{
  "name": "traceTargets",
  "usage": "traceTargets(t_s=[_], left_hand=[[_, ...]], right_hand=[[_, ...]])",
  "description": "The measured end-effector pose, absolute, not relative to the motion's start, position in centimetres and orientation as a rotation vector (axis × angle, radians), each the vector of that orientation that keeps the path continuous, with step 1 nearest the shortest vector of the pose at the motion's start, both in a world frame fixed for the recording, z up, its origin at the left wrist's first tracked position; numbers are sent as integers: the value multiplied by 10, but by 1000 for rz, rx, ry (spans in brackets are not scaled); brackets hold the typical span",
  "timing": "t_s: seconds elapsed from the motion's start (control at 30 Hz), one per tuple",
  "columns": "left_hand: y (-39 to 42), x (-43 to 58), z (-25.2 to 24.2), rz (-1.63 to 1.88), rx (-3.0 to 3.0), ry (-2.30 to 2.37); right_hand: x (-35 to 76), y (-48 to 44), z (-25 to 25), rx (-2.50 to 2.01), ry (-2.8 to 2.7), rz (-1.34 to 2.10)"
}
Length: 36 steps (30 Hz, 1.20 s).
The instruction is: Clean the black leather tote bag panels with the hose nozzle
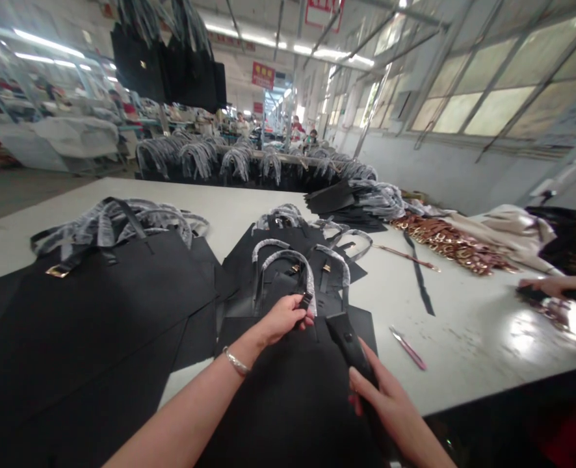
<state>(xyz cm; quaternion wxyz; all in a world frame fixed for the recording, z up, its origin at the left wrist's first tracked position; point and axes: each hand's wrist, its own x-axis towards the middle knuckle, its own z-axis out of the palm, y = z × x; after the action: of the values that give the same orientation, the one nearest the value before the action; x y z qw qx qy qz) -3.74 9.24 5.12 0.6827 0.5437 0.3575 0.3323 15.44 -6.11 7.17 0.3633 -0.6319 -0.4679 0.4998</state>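
A black leather bag (292, 396) lies flat in front of me on the white table (463, 338). My left hand (285, 317), with a silver bracelet on the wrist, is closed on the black end of the bag's plastic-wrapped handle (288, 263). My right hand (390, 406) grips a black strap piece (349, 341) that rises from the bag toward the handle. More black bags with wrapped handles lie stacked just beyond.
A large pile of black bags (97, 305) fills the left. Pink-handled snips (407, 348) and a loose black strip (419, 279) lie to the right. Gold-brown hardware (444, 240) is heaped beyond. Another person's hand (546, 286) rests at the right edge.
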Motion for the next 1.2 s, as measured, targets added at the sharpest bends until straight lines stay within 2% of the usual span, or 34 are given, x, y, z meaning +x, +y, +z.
traceTargets(t_s=[0.17,0.53,0.77,1.2], left_hand=[[93,-37,56,606,1359,673],[87,-37,58,548,1527,687],[63,-33,34,610,2047,684],[59,-29,-4,720,1620,795]], right_hand=[[145,-46,95,-1543,-1233,1392],[140,-32,100,-1518,-1231,1405],[166,-46,107,-1579,-1118,1197],[154,-102,82,-1588,-1018,1656]])
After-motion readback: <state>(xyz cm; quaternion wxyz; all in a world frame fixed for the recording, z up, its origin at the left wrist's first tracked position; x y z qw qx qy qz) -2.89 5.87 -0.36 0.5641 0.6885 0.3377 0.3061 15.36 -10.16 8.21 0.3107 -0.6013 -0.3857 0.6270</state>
